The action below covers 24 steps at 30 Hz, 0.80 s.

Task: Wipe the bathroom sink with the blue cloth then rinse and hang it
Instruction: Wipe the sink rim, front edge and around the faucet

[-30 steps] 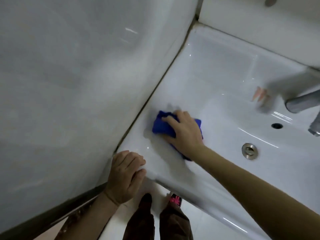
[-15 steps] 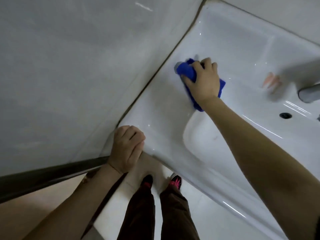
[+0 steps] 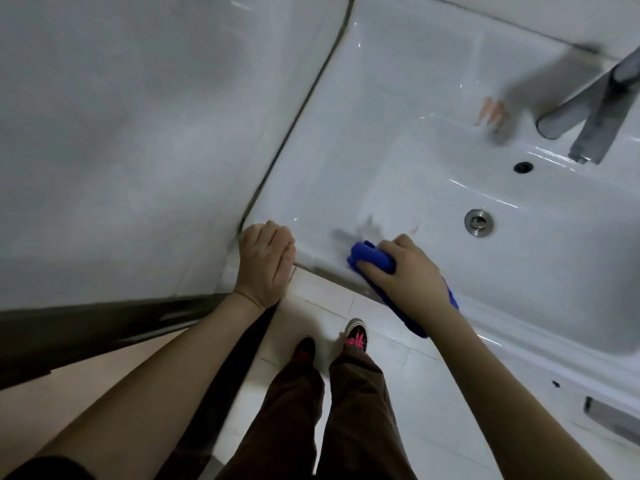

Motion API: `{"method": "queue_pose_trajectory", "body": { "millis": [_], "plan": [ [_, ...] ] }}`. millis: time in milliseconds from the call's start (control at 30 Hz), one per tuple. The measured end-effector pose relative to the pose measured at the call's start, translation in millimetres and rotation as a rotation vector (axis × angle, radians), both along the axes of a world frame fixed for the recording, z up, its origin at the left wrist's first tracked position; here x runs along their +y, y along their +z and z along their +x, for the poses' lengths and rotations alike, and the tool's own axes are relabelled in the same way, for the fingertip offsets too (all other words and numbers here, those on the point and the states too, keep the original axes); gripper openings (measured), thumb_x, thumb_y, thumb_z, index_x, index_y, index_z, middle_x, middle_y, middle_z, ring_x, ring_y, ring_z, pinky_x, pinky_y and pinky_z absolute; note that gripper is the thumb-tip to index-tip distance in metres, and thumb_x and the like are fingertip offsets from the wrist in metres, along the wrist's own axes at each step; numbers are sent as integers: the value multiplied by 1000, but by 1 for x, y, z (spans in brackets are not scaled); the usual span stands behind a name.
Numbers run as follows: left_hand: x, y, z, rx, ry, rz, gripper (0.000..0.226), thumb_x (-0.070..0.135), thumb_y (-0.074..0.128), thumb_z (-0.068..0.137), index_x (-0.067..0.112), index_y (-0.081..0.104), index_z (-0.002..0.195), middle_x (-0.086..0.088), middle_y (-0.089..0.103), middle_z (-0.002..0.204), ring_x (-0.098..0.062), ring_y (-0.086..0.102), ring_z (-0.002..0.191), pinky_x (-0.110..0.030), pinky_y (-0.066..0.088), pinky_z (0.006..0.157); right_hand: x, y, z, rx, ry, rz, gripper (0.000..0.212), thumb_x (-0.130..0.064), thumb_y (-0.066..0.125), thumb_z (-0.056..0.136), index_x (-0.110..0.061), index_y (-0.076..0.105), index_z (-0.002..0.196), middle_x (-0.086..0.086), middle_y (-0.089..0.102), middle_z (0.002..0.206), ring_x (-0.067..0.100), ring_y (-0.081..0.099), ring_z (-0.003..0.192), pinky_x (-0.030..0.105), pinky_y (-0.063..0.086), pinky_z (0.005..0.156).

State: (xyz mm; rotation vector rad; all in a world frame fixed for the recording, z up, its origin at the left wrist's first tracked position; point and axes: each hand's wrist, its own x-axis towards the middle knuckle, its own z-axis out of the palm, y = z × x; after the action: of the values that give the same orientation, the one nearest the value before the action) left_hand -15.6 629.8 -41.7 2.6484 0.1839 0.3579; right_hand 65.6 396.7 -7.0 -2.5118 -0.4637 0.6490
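2 hands are in view at the front edge of the white glazed ceramic sink (image 3: 398, 133).

Right hand (image 3: 405, 275): fingers curled over the bunched blue cloth (image 3: 372, 259), holding it pressed against the sink's front rim, left of the bowl. A fold of the cloth sticks out past the fingertips. Another part shows beside the wrist and hangs over the rim's outer face.

Left hand (image 3: 265, 263): fingers drawn in to a loose fist with nothing in it, resting on the front-left corner of the sink, where the rim meets the pale grey wall (image 3: 121, 133). The 2 hands are near each other but apart.

Sink bowl: round metal drain (image 3: 479, 221) at the bottom, and a small dark overflow hole (image 3: 523, 167) on the far slope. The grey metal faucet (image 3: 588, 109) reaches out over the bowl from the upper right. A blurred pinkish smudge (image 3: 491, 112) lies on the far ledge, left of the faucet; it cannot be identified.

Below: brown trousers (image 3: 294, 410) and 2 dark shoes, 1 with pink laces (image 3: 356, 336), on the white tiled floor (image 3: 322, 292).
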Motion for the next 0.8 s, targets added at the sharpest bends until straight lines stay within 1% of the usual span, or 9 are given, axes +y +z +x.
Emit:
{"method": "queue_pose_trajectory", "body": {
  "millis": [67,133,233,367,500,567,633,733,800],
  "plan": [
    [4,1,0,-9,-39,44,21,16,39,90,8,52,75,-8,48,74,-25,38,70,-39,31,70,47,-3,-1,-47,43,7,35,-60,50,88,-26,60,90,-8,47,90,17,53,84,34,46,68],
    [7,3,-1,-27,-83,61,18,14,42,89,8,53,76,-9,50,75,-25,37,71,-35,27,71,59,0,-4,-101,60,-8,35,-62,49,89,-28,57,86,-8,47,88,18,50,85,32,43,67],
    [9,3,-4,-37,-97,36,12,14,46,88,10,53,80,-7,52,79,-20,35,75,-29,20,74,-2,6,-18,-136,-50,-111,39,-65,47,88,-29,60,84,-9,50,92,15,46,89,32,42,68],
    [8,-6,-7,-31,-50,74,13,20,43,90,14,51,82,-4,51,81,-20,35,78,-33,21,73,-64,9,-37,-229,-301,-227,47,-62,48,88,-21,70,87,-7,54,100,18,47,92,32,41,69],
    [10,-11,-6,-33,-72,72,18,23,39,90,13,52,83,-6,53,83,-22,37,80,-37,25,75,14,-2,-32,-272,-247,-184,45,-59,49,89,-18,61,74,-6,52,87,18,48,81,33,42,59],
    [11,-10,-6,-24,-71,79,19,24,39,90,12,54,85,-6,55,85,-22,38,81,-37,25,76,57,-5,-31,-277,-172,-148,42,-56,48,91,-17,59,77,-5,51,85,20,48,77,33,39,57],
    [12,-10,-6,-19,-78,90,20,25,39,90,12,54,86,-7,56,86,-22,39,82,-36,26,77,64,-4,-32,-304,-135,-135,38,-54,46,93,-18,58,87,-3,53,87,23,50,77,34,39,59],
    [12,-10,-6,-28,-71,78,19,25,39,90,13,54,86,-7,56,86,-24,40,83,-37,27,77,2,-4,-39,-369,-207,-168,35,-53,45,94,-20,57,96,-1,56,87,24,53,76,37,44,60],
    [9,-10,-5,-39,-50,85,17,23,40,89,13,53,84,-7,55,85,-23,39,82,-37,26,76,-57,-1,-45,-383,-357,-236,42,-54,44,93,-17,61,85,-1,53,80,25,54,73,38,45,59]
  ]
}}
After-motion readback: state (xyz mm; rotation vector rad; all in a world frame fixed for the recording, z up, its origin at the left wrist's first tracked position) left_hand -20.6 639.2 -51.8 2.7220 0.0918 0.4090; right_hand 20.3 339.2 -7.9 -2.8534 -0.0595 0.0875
